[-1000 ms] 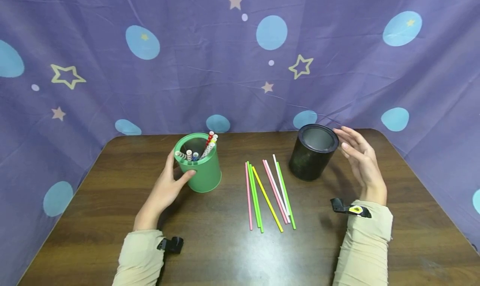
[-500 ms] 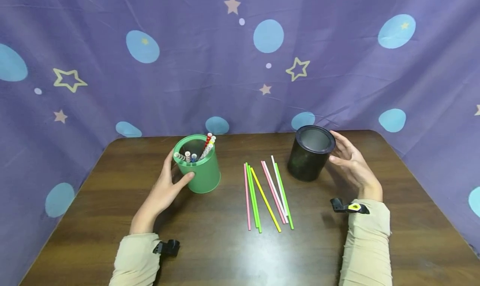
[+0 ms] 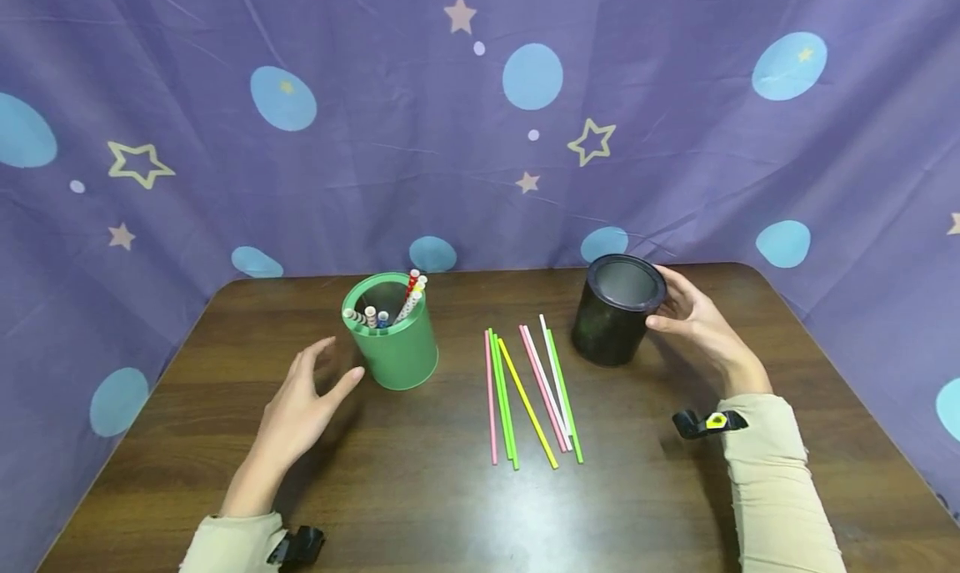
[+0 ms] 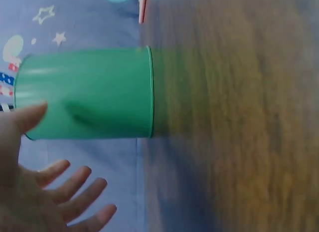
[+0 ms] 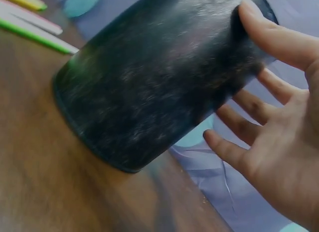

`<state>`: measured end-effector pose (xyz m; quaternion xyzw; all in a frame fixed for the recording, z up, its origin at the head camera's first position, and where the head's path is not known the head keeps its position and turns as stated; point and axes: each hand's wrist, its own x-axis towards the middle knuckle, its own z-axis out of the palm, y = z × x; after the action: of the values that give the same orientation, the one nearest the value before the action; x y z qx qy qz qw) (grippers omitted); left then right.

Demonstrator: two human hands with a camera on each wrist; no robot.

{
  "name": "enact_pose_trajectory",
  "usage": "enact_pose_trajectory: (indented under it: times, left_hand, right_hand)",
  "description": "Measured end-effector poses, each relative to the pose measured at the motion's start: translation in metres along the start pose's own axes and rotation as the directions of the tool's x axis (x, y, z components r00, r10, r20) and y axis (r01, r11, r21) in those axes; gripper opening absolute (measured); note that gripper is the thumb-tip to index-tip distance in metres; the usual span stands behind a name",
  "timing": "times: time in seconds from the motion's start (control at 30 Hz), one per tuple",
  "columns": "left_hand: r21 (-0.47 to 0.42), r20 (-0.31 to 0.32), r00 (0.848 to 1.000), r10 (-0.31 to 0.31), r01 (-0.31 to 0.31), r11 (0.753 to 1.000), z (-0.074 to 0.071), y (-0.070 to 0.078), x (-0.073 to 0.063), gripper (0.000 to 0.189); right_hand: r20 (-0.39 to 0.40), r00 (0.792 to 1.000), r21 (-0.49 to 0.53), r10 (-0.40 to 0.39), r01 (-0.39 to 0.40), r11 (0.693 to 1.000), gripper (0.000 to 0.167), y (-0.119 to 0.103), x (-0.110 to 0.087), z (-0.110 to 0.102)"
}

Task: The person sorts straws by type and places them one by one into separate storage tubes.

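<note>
A green can [image 3: 403, 358] stands upright at the left of the table, with several patterned paper straws [image 3: 408, 308] in it. My left hand [image 3: 295, 408] is in front and to the left of this can, apart from it, fingers loosely spread and holding nothing. At the right stands a black can [image 3: 607, 329], open at the top. My right hand [image 3: 703, 327] holds it near the rim, thumb on the near side [image 5: 164, 72] and the other fingers behind. Between the cans lie several thin sticks in pink, green, white and yellow, such as the yellow stick [image 3: 528, 404].
The brown wooden table [image 3: 420, 506] runs back to a purple curtain [image 3: 360, 181] printed with stars and blue ovals. Dark cameras are strapped at both wrists, over beige sleeves [image 3: 780, 481].
My left hand has let go of the green can and drawn back toward the lower left. My right hand has moved in from beside the black can and taken hold near its rim.
</note>
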<state>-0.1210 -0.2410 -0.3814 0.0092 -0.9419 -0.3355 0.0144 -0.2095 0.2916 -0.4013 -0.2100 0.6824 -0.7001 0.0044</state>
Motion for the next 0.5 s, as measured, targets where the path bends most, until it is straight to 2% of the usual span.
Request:
enact_pose_trajectory:
  times: [0.13, 0.27, 0.4, 0.5]
  left_hand:
    - [0.049, -0.021, 1.0, 0.001, 0.0, 0.999, -0.003, 0.004, -0.01, 0.073]
    - [0.099, 0.011, 0.999, 0.038, -0.039, 0.994, -0.002, 0.009, -0.017, 0.064]
    - [0.136, 0.054, 0.994, 0.094, -0.1, 0.986, 0.008, 0.014, -0.024, 0.05]
    - [0.138, 0.091, 0.985, 0.146, -0.158, 0.978, 0.02, 0.02, -0.027, 0.039]
  right_hand:
    - [-0.015, 1.0, -0.04, 0.013, -0.013, 0.999, 0.079, 0.004, -0.001, 0.004]
    - [-0.048, 0.999, 0.002, 0.004, -0.004, 1.0, 0.078, 0.008, -0.001, 0.009]
    - [-0.075, 0.997, 0.087, -0.003, 0.009, 0.996, 0.076, 0.011, -0.002, 0.013]
    - [-0.09, 0.996, 0.107, -0.011, 0.02, 0.994, 0.076, 0.013, -0.002, 0.014]
